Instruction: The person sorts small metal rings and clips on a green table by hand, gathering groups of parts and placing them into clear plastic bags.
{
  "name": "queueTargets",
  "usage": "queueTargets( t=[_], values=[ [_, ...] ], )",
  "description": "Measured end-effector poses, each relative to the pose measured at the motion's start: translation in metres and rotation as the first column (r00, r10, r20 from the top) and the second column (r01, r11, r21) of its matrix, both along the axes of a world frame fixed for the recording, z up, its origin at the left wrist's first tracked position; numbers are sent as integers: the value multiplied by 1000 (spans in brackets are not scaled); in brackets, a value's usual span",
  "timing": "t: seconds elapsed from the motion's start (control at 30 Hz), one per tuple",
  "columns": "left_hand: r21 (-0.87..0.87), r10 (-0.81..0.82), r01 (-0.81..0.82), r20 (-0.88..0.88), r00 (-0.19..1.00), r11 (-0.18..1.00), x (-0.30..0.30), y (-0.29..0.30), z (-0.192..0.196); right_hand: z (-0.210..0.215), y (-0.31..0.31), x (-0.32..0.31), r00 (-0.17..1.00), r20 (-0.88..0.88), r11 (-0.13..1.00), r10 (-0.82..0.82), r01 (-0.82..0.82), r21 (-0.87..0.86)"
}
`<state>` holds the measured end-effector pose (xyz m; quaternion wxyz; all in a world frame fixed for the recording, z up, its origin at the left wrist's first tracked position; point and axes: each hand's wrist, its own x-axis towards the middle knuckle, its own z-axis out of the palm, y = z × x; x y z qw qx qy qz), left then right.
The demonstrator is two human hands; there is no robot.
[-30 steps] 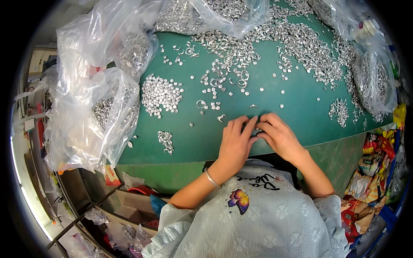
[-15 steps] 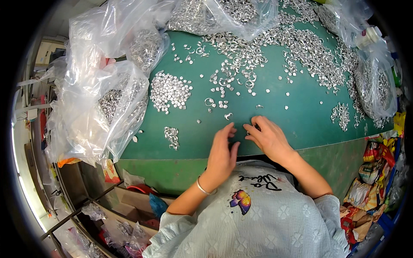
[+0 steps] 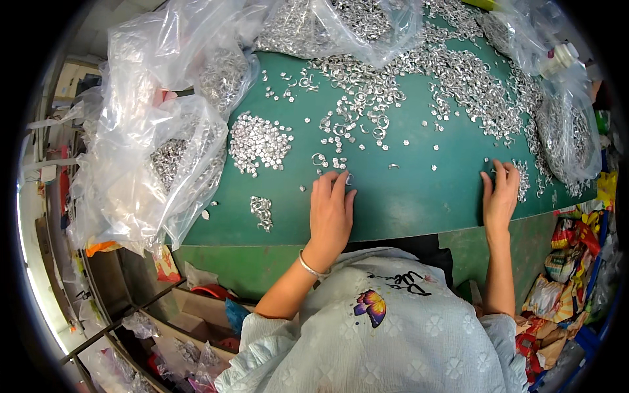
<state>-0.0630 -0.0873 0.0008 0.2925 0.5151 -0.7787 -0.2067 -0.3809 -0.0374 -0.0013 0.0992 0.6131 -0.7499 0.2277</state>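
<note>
Metal rings (image 3: 341, 162), hands (image 3: 331, 213) flat, touching them

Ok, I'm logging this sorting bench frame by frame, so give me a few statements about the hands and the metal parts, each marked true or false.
1. The left hand lies flat on the green table. True.
2. The right hand holds a plastic bag. False: it rests on the table, fingertips by a small heap of silver parts.
3. The two hands touch each other. False: they are wide apart.
4. A bracelet sits on the left wrist. True.
5. Clear bags of metal parts stand at the table's left. True.
</note>
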Motion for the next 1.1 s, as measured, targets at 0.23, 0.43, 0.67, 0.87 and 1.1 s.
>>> queueTargets(
  t=[0.23,0.43,0.67,0.87,1.1],
  values=[
    [-1,-16,16,-20,1000,1000,-2,-6,-9,5,-58,120,816,220,833,534,-553,29],
    [31,57,-58,35,998,998,19,11,0,-7,-30,156,710,363,762,603,-647,1],
    [39,233,-230,-74,970,972,41,25,5,-4,-26,177,626,439,718,644,-693,-65],
    [-142,468,-481,-117,876,865,77,38,10,-16,-36,225,444,475,533,760,-844,-64],
    [-96,528,-553,-204,824,827,90,48,14,-5,-65,281,205,752,493,627,-851,-179]
  ],
)
